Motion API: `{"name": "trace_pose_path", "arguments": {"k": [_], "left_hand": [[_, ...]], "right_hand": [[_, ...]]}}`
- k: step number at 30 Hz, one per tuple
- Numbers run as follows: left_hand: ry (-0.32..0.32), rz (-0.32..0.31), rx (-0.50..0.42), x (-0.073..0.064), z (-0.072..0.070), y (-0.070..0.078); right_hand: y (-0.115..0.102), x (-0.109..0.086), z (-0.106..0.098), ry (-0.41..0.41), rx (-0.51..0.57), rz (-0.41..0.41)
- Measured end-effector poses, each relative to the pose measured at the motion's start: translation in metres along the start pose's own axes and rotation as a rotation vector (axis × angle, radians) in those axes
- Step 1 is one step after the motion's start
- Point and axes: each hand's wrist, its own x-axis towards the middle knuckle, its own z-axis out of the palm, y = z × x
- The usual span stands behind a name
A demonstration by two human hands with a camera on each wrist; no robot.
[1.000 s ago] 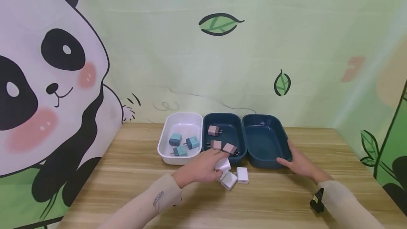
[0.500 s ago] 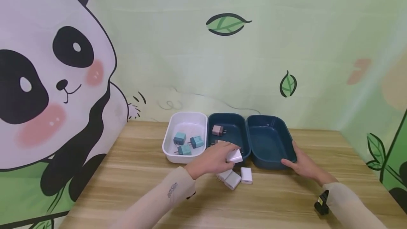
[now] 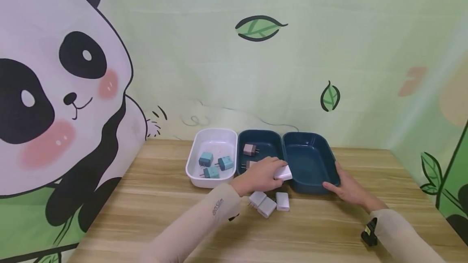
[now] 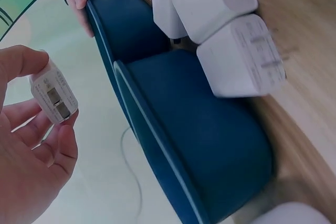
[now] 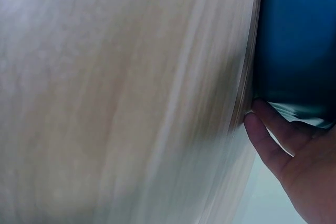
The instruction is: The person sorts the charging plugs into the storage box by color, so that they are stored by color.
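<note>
In the head view, the left hand point(image 3: 260, 175) hides the front of the middle navy tray point(image 3: 270, 147) and partly covers a pink charger point(image 3: 251, 164); its grip pinches a white wall charger point(image 3: 284, 173), half masked by the fingers, above the front edge where the middle tray meets the right navy tray point(image 3: 307, 157). The right hand point(image 3: 346, 186) has its grip spread around that right tray's near right corner, some fingers out of sight beyond the wall. From the left wrist, the left hand is cut off by the edge, but the pinched charger shows plainly between thumb and fingertips, apart from the tray rims; three loose white chargers point(image 4: 210, 3), cropped at the top, sit on the table point(image 4: 310, 35), and a rounded white shape point(image 4: 291, 216) below is too cropped to name. From the right wrist, the table is blurred, tray and hand are cropped, and two fingertips meet the tray's lower edge.
</note>
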Motion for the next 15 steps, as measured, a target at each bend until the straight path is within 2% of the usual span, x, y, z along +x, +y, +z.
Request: {"name": "trace_pose_path", "arguments": {"k": [7,15], "left_hand": [[0.015,0.003,-0.015,0.011,0.007,0.006],[0.020,-0.025,-0.060,0.022,0.014,0.008]], "right_hand": [[0.007,0.000,0.000,-0.013,-0.012,0.005],[0.007,0.000,-0.002,-0.023,-0.017,-0.007]]}}
